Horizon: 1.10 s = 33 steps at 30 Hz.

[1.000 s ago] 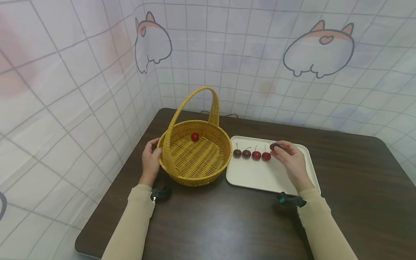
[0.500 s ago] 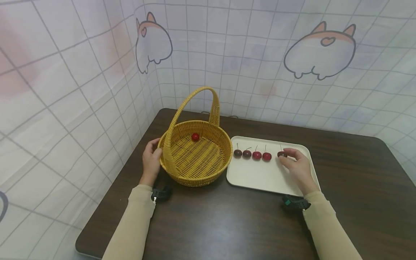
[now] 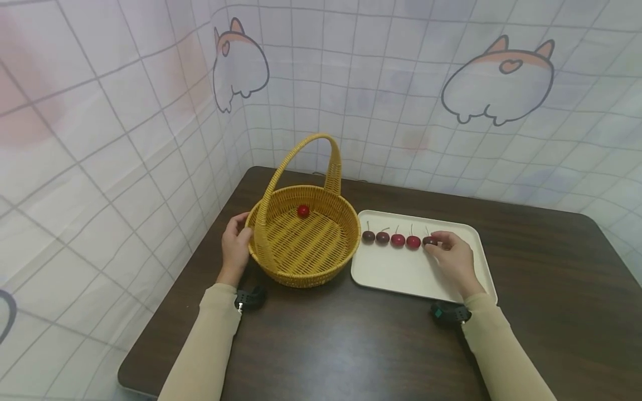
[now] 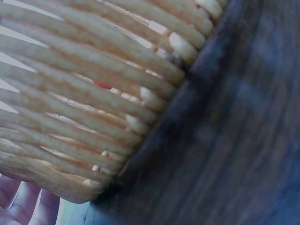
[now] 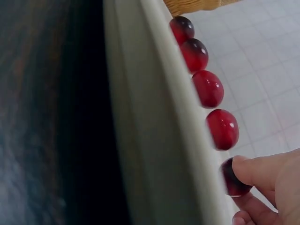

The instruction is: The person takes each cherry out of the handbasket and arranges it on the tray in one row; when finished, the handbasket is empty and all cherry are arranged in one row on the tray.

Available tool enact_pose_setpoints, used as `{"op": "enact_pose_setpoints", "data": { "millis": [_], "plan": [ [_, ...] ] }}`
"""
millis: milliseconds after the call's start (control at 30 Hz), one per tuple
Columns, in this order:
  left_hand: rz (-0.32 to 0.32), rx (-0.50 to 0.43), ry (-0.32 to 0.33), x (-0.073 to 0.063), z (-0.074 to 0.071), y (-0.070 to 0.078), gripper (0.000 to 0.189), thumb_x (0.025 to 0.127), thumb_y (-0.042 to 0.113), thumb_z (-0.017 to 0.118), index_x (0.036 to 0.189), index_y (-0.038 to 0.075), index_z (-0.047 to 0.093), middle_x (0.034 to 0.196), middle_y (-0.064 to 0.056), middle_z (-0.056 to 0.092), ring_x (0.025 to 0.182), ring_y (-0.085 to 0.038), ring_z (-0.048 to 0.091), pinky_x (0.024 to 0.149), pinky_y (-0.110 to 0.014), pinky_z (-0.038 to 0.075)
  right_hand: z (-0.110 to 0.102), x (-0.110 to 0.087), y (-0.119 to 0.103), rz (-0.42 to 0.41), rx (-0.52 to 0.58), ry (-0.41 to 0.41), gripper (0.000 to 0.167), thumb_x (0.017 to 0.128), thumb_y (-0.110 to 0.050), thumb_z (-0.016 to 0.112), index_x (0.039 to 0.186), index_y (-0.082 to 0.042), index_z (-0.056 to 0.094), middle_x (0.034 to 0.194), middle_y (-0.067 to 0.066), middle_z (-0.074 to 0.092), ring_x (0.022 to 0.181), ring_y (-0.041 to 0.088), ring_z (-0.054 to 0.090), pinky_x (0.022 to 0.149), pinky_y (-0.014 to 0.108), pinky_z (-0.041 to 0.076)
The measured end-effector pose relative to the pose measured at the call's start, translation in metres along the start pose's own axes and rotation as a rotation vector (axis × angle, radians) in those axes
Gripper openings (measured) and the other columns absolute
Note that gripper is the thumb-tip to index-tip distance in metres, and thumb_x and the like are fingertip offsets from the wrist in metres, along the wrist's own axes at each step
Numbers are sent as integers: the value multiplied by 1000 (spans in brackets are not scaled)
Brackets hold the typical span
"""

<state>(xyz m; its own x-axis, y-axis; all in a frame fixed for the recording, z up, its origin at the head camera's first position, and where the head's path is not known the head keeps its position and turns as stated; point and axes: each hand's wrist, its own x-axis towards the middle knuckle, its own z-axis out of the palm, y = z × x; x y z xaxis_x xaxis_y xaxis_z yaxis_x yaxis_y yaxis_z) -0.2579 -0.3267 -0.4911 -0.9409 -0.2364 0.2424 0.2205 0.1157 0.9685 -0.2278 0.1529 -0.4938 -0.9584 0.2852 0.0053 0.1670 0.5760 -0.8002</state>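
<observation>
My right hand (image 3: 453, 259) pinches a dark cherry (image 3: 429, 241) between thumb and fingers, over the white tray (image 3: 391, 273). In the right wrist view the thumb covers part of that dark cherry (image 5: 234, 178). To its left, several more cherries stand in a row with stems up, the nearest a red cherry (image 3: 413, 242). My left hand (image 3: 236, 248) grips the left rim of the yellow wicker basket (image 3: 301, 278), thumb on the near side. One red cherry (image 3: 303, 211) lies inside the basket at the back. In the left wrist view, fingers (image 4: 23, 201) show below the weave.
The basket's tall arched handle (image 3: 281, 167) rises above its bowl. The tray sits right beside the basket on a dark wooden table (image 3: 331, 345). A white gridded cloth (image 3: 381, 100) with cartoon animals hangs behind and to the left.
My right hand brought the dark cherry down and right to the row's level, then left, close beside the last red cherry. The left hand stays at the basket's rim.
</observation>
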Motion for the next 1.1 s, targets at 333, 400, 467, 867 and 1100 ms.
{"op": "enact_pose_setpoints", "data": {
  "millis": [333, 400, 467, 867, 1100],
  "plan": [
    [-7, 6, 12, 0, -1, 2, 40, 88, 3, 46, 127, -3, 56, 117, -13, 57, 99, -17, 51, 80, -22, 43, -5, 0, 3, -32, -73, -75, 49, 91, -29, 67, 135, -8, 57, 117, 17, 61, 103, 26, 52, 82, 33, 37],
    [-1, 11, 16, -3, -1, 6, 40, 88, 4, 46, 126, -3, 56, 117, -12, 57, 100, -17, 51, 81, -22, 43, -5, 0, 4, -43, -77, -91, 50, 91, -30, 67, 135, -8, 57, 119, 17, 61, 105, 27, 53, 83, 33, 37],
    [5, 18, 10, -8, -1, 15, 41, 88, 4, 45, 127, -4, 55, 118, -14, 57, 100, -17, 51, 81, -22, 43, -5, 0, 4, -43, -78, -101, 51, 91, -30, 67, 136, -9, 56, 121, 17, 60, 107, 28, 52, 84, 34, 37],
    [2, 31, -18, -16, 1, 37, 41, 88, 2, 45, 128, -7, 54, 120, -18, 56, 99, -16, 51, 80, -22, 43, -3, -3, 5, -47, -66, -74, 56, 89, -28, 68, 139, -9, 51, 130, 18, 56, 116, 32, 49, 91, 43, 39],
    [8, 34, -13, -12, 2, 29, 42, 89, 2, 44, 128, -7, 54, 120, -18, 56, 98, -14, 51, 80, -21, 43, -4, -5, 7, -48, -52, -74, 60, 90, -30, 67, 142, -10, 48, 135, 18, 53, 122, 35, 47, 97, 49, 38]
  ]
}}
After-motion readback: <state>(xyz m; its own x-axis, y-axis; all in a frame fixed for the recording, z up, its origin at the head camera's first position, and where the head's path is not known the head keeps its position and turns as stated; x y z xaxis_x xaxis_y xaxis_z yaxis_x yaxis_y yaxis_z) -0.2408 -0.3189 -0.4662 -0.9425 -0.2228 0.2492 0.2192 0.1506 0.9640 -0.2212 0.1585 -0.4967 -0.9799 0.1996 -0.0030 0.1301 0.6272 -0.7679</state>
